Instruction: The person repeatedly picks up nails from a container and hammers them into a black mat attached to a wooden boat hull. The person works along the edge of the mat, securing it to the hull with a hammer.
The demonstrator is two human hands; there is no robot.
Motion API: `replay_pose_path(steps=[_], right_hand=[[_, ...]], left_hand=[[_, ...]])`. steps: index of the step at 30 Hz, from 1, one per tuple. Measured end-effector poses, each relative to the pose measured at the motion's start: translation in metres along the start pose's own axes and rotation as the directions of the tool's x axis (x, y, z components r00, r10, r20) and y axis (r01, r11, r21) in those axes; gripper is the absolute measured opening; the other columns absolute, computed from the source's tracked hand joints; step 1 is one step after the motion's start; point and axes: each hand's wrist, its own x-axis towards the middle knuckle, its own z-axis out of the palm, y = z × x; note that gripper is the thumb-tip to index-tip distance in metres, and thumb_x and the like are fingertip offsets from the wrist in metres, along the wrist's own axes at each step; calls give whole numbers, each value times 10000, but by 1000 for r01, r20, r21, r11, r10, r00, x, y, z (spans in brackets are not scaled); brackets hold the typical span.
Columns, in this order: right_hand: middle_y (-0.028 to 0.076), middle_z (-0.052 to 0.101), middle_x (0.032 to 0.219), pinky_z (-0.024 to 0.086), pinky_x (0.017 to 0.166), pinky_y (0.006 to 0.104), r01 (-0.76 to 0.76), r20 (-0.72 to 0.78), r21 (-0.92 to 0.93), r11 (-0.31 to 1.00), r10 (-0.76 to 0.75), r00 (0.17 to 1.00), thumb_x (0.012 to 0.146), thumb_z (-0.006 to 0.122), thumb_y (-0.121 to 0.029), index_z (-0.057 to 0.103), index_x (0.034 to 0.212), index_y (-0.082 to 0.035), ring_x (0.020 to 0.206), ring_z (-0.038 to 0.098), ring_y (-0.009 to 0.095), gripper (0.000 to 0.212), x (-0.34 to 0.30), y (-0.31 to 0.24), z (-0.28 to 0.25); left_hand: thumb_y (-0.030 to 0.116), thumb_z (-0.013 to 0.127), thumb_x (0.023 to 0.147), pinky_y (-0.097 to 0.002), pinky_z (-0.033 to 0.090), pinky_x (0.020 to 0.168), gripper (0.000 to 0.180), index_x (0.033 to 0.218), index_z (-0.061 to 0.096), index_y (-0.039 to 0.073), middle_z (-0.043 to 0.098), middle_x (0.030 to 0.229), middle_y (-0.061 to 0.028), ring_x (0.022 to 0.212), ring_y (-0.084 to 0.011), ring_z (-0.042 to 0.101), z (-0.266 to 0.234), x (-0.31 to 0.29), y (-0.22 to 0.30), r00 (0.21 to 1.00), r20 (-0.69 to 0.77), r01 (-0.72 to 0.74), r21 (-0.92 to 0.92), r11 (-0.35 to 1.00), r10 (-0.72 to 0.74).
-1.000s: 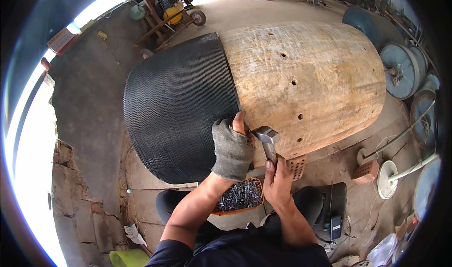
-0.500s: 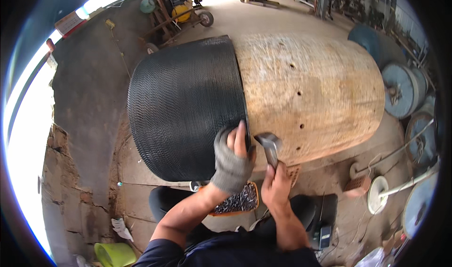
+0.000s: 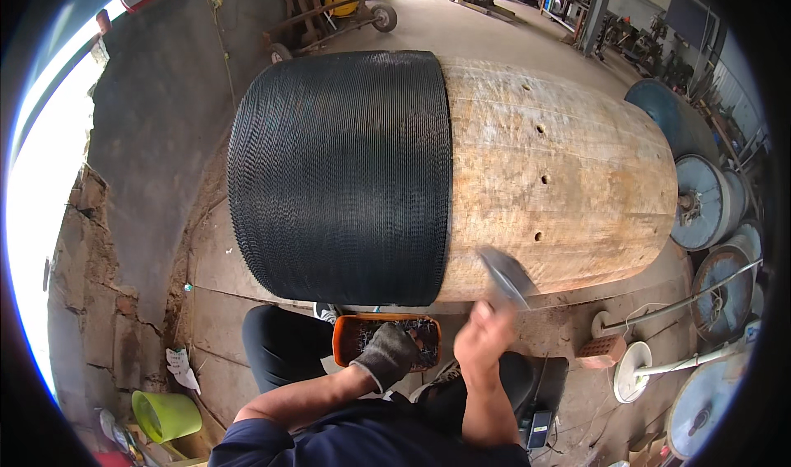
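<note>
A large wooden drum [image 3: 577, 179] lies on its side in front of me. Black ridged strip or wire [image 3: 342, 179] is wound in close rows around its left half. My left hand [image 3: 389, 353], in a grey fingerless glove, reaches into an orange-rimmed box [image 3: 339, 343] between my legs. Small nail-like metal pieces [image 3: 424, 335] lie in that box. The fingertips are hidden among them. My right hand [image 3: 484, 335] grips a hammer [image 3: 507, 277], its head raised near the drum's lower edge and blurred by motion.
At the right stand several blue-grey drums [image 3: 700, 203], a brick [image 3: 601, 349] and a white disc on a pole [image 3: 632, 372]. A lime-green bucket [image 3: 165, 416] lies at lower left, beside a broken wall [image 3: 124, 294]. A wheeled cart [image 3: 346, 18] stands behind the drum.
My left hand has left the edge of the black winding and moved down into the orange-rimmed box. The hammer has shifted slightly right and down in my right hand.
</note>
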Motion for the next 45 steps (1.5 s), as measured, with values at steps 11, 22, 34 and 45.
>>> replay_pose_path(steps=[11,22,34,45], right_hand=[[45,536,681,412,499,283,112,159,-362,925,-57,986,1077,468,-255,486,968,-3,577,517,181,275,-4,8,0],[156,551,690,423,505,375,77,37,-26,997,-76,996,1064,486,-263,496,897,-13,555,536,281,301,4,6,1],[213,584,679,435,522,464,-75,165,-438,896,162,973,1034,520,-222,544,994,17,556,556,403,243,6,-7,11],[173,580,670,466,546,445,-20,136,-343,939,71,988,1048,504,-217,514,1004,8,585,608,309,230,10,0,15]], left_hand=[[189,598,873,-491,517,612,164,850,699,62,669,790,-140,712,-334,677,-9,7,5,992,-21,-125,76,989,127],[165,621,857,-490,492,596,131,894,666,48,639,803,-136,715,-330,654,-37,12,10,962,-215,-188,-78,979,167],[21,707,662,-524,506,858,441,1080,565,13,602,1118,-165,957,-331,621,-178,101,-71,497,-785,-186,318,930,368],[13,696,723,-522,501,875,429,1140,601,58,584,1072,-114,946,-326,619,-196,119,-74,508,-793,-57,357,932,335]])
